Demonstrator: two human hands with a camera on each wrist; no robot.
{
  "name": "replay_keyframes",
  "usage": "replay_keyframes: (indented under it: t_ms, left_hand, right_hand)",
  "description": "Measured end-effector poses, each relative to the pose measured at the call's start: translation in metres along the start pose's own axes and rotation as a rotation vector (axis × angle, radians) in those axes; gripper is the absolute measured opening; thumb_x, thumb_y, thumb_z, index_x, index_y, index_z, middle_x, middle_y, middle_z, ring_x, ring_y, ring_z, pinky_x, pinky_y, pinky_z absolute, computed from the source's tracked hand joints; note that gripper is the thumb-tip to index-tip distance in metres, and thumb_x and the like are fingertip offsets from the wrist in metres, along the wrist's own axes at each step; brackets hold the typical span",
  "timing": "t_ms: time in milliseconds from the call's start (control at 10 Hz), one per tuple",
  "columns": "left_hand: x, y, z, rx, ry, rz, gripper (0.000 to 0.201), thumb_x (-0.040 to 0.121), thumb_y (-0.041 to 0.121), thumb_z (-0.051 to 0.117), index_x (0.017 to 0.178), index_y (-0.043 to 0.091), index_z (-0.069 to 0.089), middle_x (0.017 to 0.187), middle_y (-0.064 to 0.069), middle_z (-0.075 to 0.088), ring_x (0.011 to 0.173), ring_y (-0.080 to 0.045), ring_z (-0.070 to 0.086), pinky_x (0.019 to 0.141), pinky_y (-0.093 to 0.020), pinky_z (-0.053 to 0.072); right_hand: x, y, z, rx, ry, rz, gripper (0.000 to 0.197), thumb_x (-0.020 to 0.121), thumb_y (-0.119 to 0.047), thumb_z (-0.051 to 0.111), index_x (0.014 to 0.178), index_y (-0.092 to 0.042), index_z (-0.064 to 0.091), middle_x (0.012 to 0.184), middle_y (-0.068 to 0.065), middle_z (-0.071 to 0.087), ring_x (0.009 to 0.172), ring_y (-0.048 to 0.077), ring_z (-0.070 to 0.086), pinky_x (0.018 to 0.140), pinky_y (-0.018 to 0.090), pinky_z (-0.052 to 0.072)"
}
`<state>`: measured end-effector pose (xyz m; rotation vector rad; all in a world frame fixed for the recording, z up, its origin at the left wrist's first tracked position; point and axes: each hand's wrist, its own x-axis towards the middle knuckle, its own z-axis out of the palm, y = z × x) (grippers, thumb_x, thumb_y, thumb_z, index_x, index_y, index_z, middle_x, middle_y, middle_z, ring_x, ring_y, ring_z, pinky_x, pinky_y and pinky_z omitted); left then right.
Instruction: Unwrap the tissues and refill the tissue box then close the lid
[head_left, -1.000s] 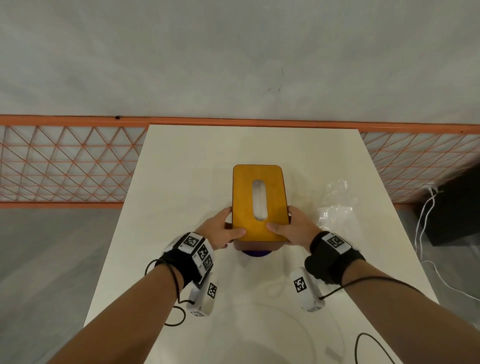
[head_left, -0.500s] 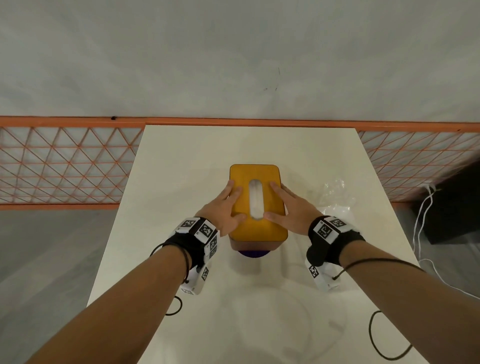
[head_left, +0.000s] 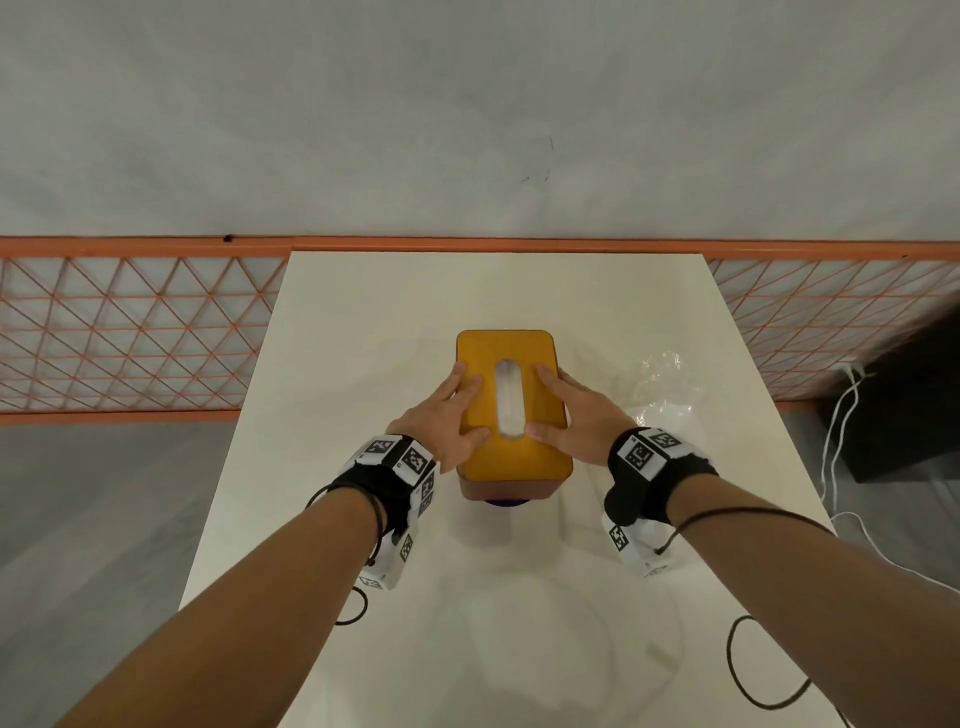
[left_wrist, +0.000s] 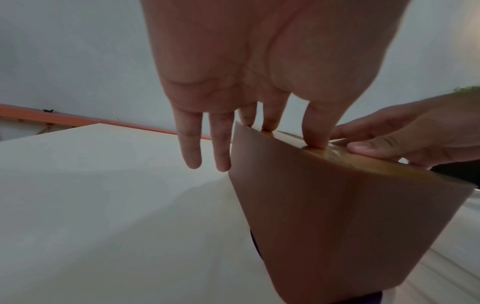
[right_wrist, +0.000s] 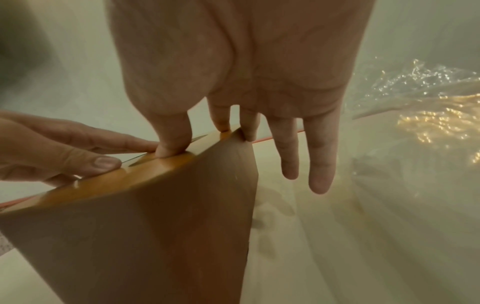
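Observation:
A brown tissue box (head_left: 511, 488) (left_wrist: 324, 226) (right_wrist: 145, 236) with an orange wooden lid (head_left: 511, 457) stands in the middle of the white table (head_left: 363, 322). White tissue (head_left: 508, 397) shows through the lid's long slot. My left hand (head_left: 452, 410) (left_wrist: 233, 127) lies flat with straight fingers on the lid's left side, its outer fingers hanging past the box edge. My right hand (head_left: 566, 410) (right_wrist: 241, 131) lies flat on the lid's right side in the same way. The lid sits level on the box.
Crumpled clear plastic wrap (head_left: 662, 395) (right_wrist: 420, 115) lies on the table just right of the box. A dark blue object (head_left: 506, 503) peeks out under the box's near end. An orange mesh fence (head_left: 130, 332) runs behind the table; white cables (head_left: 841, 441) hang at right.
Both hands moved from gripping the box's near corners up onto the lid, where they now lie flat either side of the slot. The box stayed in place.

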<state>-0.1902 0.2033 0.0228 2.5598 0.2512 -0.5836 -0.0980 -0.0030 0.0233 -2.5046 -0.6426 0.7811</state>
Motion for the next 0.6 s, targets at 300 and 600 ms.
replay_keyframes:
  t_ms: [300,600]
  left_hand:
    - [0.006,-0.003,-0.001,0.009,0.004,0.036,0.078,0.093,0.052,0.048,0.154,0.032,0.003,0.162,0.012,-0.016,0.148,-0.023,0.022,0.117,-0.041,0.028]
    - [-0.015,0.002,0.002,-0.076,0.267,0.071,0.056,0.095,0.034,0.048,0.148,0.025,0.034,0.161,0.0,0.02,0.141,-0.027,0.032,0.113,-0.041,0.033]
  right_hand:
    - [-0.003,-0.004,-0.001,-0.026,0.009,0.016,0.092,0.086,-0.056,0.061,0.155,-0.037,0.003,0.165,-0.005,0.008,0.146,0.028,0.028,0.116,0.042,0.031]
    - [-0.015,-0.014,-0.007,0.017,0.171,0.0,0.063,0.093,-0.042,0.053,0.15,-0.029,0.029,0.159,0.001,0.03,0.135,0.028,0.044,0.107,0.039,0.041]
